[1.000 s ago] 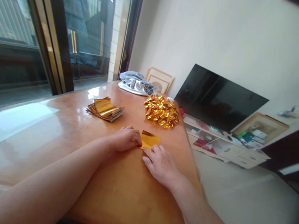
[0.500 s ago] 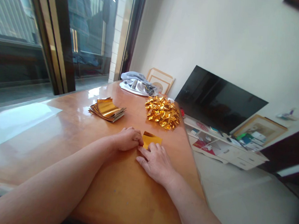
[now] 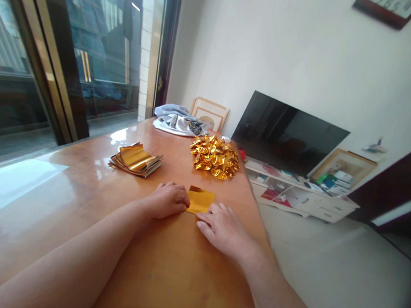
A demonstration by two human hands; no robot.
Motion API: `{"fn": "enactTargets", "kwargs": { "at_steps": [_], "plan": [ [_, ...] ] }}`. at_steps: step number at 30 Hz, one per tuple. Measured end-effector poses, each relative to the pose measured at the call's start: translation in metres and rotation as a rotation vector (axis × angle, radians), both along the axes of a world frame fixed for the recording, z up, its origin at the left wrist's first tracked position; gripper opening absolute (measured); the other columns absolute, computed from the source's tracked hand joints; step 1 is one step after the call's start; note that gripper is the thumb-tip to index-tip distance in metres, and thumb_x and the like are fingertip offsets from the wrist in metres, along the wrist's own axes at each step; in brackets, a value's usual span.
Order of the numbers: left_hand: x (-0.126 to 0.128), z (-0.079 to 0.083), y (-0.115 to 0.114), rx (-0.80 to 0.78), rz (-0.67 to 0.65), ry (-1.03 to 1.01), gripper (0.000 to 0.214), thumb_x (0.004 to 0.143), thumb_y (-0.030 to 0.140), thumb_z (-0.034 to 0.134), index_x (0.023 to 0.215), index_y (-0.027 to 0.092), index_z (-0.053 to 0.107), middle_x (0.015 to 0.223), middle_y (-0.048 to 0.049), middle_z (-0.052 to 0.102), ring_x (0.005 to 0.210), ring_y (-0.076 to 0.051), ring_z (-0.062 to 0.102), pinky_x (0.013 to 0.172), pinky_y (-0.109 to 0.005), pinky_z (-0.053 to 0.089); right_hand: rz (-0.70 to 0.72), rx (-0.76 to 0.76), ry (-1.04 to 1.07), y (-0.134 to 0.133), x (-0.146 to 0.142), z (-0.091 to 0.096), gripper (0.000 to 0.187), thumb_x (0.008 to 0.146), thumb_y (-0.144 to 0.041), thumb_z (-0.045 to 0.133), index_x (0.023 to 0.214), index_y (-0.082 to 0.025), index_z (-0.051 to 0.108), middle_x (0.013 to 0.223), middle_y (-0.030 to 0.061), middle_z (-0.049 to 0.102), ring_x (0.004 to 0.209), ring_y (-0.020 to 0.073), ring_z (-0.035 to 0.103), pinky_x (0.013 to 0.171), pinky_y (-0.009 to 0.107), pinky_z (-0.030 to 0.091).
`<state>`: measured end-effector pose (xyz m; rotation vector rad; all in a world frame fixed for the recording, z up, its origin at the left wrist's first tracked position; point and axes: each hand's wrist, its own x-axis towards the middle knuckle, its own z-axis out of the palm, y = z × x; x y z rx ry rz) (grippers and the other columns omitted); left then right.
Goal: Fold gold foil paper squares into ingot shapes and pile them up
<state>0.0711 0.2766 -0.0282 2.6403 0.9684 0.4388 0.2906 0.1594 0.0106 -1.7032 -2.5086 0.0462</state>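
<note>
A small square of gold foil paper [image 3: 200,200] lies flat on the polished wooden table [image 3: 178,270], between my hands. My left hand [image 3: 168,200] has curled fingers against the foil's left edge, which they partly hide. My right hand [image 3: 223,227] rests palm down just below the foil's right side, its fingers slightly apart. Farther back on the left sits a stack of gold foil sheets [image 3: 135,160]. A heap of crumpled gold foil pieces [image 3: 214,157] lies toward the table's right edge.
Behind the foil heap lies a grey and white cloth bundle [image 3: 177,123], with a framed picture [image 3: 209,115] leaning beyond it. To the right, past the table edge, a dark flat screen [image 3: 287,134] leans over a low white cabinet [image 3: 295,194]. Glass doors [image 3: 100,46] stand on the left.
My right hand has slid back from the foil's lower edge toward the right. The whole view has shifted as my head turned, and the foil stays under my left fingers.
</note>
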Motion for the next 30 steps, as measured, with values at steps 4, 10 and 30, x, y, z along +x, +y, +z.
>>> {"fn": "enactTargets", "kwargs": {
  "at_steps": [4, 10, 30],
  "plan": [
    [-0.001, -0.002, 0.001, 0.018, -0.01, 0.008, 0.021, 0.089, 0.036, 0.056, 0.097, 0.03, 0.074, 0.11, -0.0021, 0.068, 0.103, -0.024, 0.056, 0.085, -0.036, 0.036, -0.043, -0.012, 0.004, -0.004, 0.012, 0.005, 0.029, 0.099, -0.042, 0.051, 0.109, -0.034, 0.077, 0.098, 0.0068, 0.064, 0.095, 0.0225, 0.055, 0.083, 0.033, 0.04],
    [0.0, 0.003, 0.0, 0.017, -0.021, 0.02, 0.021, 0.09, 0.037, 0.055, 0.096, 0.03, 0.073, 0.107, -0.002, 0.069, 0.101, -0.024, 0.056, 0.085, -0.036, 0.036, -0.087, -0.042, -0.028, -0.002, 0.027, 0.009, 0.03, 0.098, -0.039, 0.051, 0.092, -0.032, 0.079, 0.088, 0.006, 0.064, 0.088, 0.0221, 0.057, 0.076, 0.032, 0.037],
    [0.006, 0.01, -0.013, 0.056, 0.008, 0.015, 0.017, 0.087, 0.025, 0.054, 0.086, 0.029, 0.071, 0.098, -0.0007, 0.068, 0.097, -0.023, 0.056, 0.087, -0.037, 0.036, -0.064, 0.045, 0.165, 0.02, 0.029, -0.023, 0.015, 0.093, -0.031, 0.06, 0.093, -0.023, 0.073, 0.095, 0.0041, 0.066, 0.093, 0.0181, 0.059, 0.084, 0.028, 0.043]
  ]
}}
